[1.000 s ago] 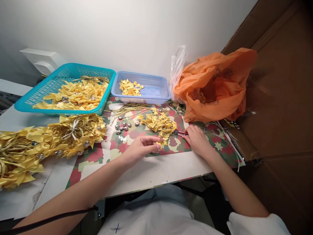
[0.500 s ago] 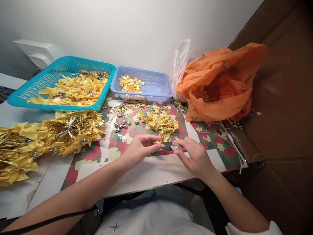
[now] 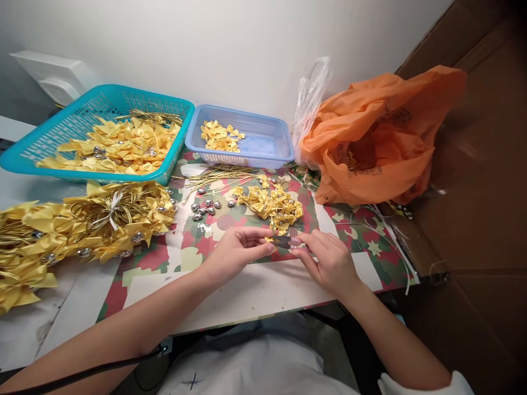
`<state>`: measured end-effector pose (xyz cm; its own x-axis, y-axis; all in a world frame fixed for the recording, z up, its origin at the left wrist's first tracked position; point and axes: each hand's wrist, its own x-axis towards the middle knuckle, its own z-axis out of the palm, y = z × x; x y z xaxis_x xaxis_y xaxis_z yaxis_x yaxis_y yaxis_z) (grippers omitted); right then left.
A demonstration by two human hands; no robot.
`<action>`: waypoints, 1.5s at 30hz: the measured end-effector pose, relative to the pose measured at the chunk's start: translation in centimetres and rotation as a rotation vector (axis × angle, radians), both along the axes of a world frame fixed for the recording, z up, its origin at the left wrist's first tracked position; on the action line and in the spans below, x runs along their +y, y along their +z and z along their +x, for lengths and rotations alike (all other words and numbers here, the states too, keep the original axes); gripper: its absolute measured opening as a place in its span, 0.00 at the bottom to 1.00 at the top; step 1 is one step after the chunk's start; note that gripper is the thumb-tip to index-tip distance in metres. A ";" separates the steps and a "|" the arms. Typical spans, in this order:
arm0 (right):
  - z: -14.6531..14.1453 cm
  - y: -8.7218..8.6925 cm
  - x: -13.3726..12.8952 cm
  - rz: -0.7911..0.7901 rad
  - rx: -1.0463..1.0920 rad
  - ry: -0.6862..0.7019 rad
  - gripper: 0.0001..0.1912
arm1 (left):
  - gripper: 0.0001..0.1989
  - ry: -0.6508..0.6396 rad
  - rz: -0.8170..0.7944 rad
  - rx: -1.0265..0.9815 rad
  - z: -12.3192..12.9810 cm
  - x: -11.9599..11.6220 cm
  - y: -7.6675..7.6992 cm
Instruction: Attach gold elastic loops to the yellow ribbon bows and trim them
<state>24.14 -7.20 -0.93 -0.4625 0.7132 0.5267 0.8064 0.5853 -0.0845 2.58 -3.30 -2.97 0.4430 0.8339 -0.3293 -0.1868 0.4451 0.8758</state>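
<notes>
My left hand [image 3: 236, 248] pinches a small yellow ribbon bow [image 3: 268, 239] with gold cord, mostly hidden by the fingertips. From the other side, my right hand [image 3: 329, 260] grips small thread snips [image 3: 282, 241] by their pinkish, see-through handle. The dark blades point left and reach the bow at my left fingertips; whether they touch it I cannot tell. Just beyond both hands lies a pile of yellow bows [image 3: 267, 203]. Several silver bells [image 3: 209, 203] are scattered to its left, with loose gold cords [image 3: 220, 176] behind them.
A teal basket [image 3: 187, 126] with yellow bows and gold cords stands back left. Beside it is a blue basket [image 3: 269, 159] holding yellow pieces. An orange plastic bag [image 3: 370, 186] slumps at the right near cardboard [image 3: 473, 219]. Tied bow bundles [image 3: 82, 227] lie on the left.
The view has shifted slightly. Both hands stay close together, holding the bow and the snips; the snips' blades appear slightly turned at the left fingertips.
</notes>
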 end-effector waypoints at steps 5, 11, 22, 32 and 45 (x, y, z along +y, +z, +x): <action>0.0 -0.1 0.0 -0.003 -0.009 -0.010 0.12 | 0.21 -0.010 -0.014 0.040 0.0 0.0 0.0; -0.3 -0.1 0.1 0.015 -0.012 -0.012 0.12 | 0.22 -0.008 -0.023 0.073 0.0 0.0 0.2; 0.4 0.3 0.9 -0.308 0.534 -0.125 0.15 | 0.13 0.042 0.024 -0.017 0.2 0.2 0.0; -0.7 -1.4 3.6 -0.380 0.820 -0.080 0.21 | 0.07 0.067 0.165 -0.026 -0.2 0.4 0.3; -2.3 -2.7 2.2 -0.271 0.769 0.184 0.20 | 0.05 0.088 0.291 0.078 0.3 -0.1 0.4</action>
